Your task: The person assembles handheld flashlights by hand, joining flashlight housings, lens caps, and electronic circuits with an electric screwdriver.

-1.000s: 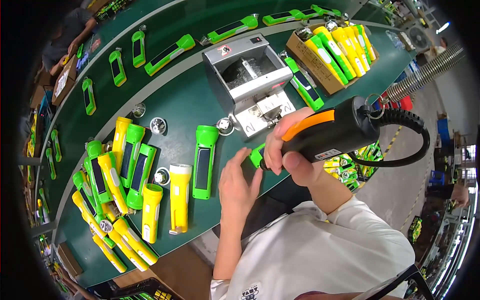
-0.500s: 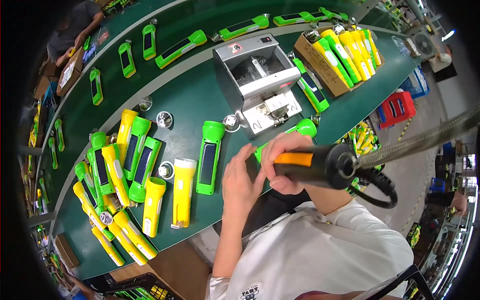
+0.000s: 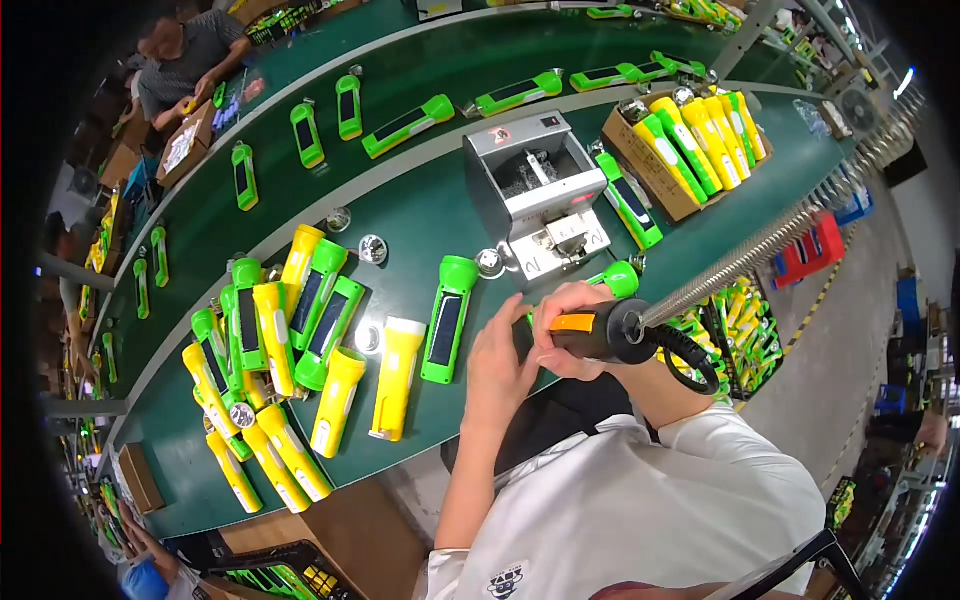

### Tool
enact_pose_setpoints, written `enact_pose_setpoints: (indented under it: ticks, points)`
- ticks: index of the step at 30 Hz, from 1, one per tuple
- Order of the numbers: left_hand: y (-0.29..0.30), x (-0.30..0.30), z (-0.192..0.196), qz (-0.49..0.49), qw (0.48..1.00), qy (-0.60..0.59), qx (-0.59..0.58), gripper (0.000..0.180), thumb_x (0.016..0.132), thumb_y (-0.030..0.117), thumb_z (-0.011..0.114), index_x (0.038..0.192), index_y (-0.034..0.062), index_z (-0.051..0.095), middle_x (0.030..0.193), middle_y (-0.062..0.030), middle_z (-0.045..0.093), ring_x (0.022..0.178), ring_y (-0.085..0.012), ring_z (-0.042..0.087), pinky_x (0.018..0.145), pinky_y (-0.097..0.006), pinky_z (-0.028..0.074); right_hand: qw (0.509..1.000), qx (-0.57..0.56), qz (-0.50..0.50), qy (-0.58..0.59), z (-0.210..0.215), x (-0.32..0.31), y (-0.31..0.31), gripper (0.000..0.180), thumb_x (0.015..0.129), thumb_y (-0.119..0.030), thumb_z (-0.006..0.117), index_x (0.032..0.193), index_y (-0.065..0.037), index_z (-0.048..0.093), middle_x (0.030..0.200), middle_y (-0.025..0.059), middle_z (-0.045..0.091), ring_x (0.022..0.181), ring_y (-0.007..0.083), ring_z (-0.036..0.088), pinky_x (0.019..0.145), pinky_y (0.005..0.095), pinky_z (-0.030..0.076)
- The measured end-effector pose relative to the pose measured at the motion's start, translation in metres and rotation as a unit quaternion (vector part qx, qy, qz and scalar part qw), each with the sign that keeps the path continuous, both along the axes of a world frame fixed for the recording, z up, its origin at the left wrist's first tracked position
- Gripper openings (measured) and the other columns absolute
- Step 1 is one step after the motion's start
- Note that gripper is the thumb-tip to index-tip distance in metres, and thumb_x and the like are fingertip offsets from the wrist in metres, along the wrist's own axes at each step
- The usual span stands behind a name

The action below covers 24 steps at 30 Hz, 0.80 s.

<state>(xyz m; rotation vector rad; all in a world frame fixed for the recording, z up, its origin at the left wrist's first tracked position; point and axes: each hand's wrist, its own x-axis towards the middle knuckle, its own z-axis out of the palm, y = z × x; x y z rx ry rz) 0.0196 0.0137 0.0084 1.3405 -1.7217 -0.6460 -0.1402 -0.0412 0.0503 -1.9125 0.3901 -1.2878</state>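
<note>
The right hand was clenched round a black-and-orange power screwdriver, held level over the near edge of the green table, its coiled cable running off to the right. The left hand was cupped against a green flashlight just under the tool – whether gripped or merely steadied could not be told. The step was judged to be screw-driving; the next move would call for seating the bit squarely. The bit, the screw and most of that flashlight were hidden behind the hands. A grey screw feeder stood just beyond.
</note>
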Motion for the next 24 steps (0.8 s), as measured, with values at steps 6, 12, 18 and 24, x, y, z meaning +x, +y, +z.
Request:
enact_pose_setpoints:
  ticks: [6, 12, 18, 24]
  points:
    - [0.001, -0.001, 0.001, 0.001, 1.0, -0.001, -0.009, 0.068, 0.08, 0.003, 0.079, 0.14, 0.0017, 0.046, 0.122, -0.0165, 0.065, 0.111, -0.0382, 0.063, 0.094, -0.046, 0.051, 0.999, 0.009, -0.018, -0.038, 0.009, 0.004, 0.001, 0.046, 0.081, -0.015, 0.085, 0.118, -0.003, 0.06, 0.075, 0.0023, 0.064, 0.064, 0.0084, 0.059, 0.058, 0.0236, 0.047]
    - [0.018, 0.011, 0.023, 0.044, 0.994, -0.098, -0.001, 0.047, 0.085, 0.001, 0.075, 0.129, -0.0004, 0.056, 0.118, -0.0215, 0.065, 0.107, -0.0398, 0.065, 0.09, -0.044, 0.054, 0.963, 0.055, -0.023, -0.263, 0.058, -0.023, -0.011, 0.046, 0.098, -0.043, 0.067, 0.117, -0.009, 0.043, 0.062, 0.0005, 0.052, 0.046, 0.0137, 0.053, 0.044, 0.0277, 0.045]
    - [0.019, 0.006, 0.026, 0.045, 0.976, -0.209, -0.05, 0.038, 0.085, 0.002, 0.074, 0.121, -0.0006, 0.062, 0.134, -0.0208, 0.059, 0.118, -0.0387, 0.06, 0.098, -0.046, 0.051, 0.957, 0.017, -0.087, -0.275, 0.062, -0.044, -0.045, 0.045, 0.102, -0.044, 0.057, 0.124, -0.008, 0.041, 0.069, 0.0037, 0.05, 0.049, 0.0146, 0.05, 0.05, 0.0318, 0.046]
    - [-0.007, -0.013, 0.025, -0.014, 0.973, -0.214, -0.088, 0.037, 0.085, 0.006, 0.075, 0.12, 0.0006, 0.065, 0.129, -0.0162, 0.061, 0.118, -0.0343, 0.059, 0.096, -0.044, 0.051, 0.959, 0.024, -0.107, -0.261, 0.054, -0.04, -0.055, 0.047, 0.102, -0.044, 0.059, 0.124, -0.007, 0.041, 0.07, 0.0046, 0.052, 0.051, 0.015, 0.052, 0.053, 0.0324, 0.048]
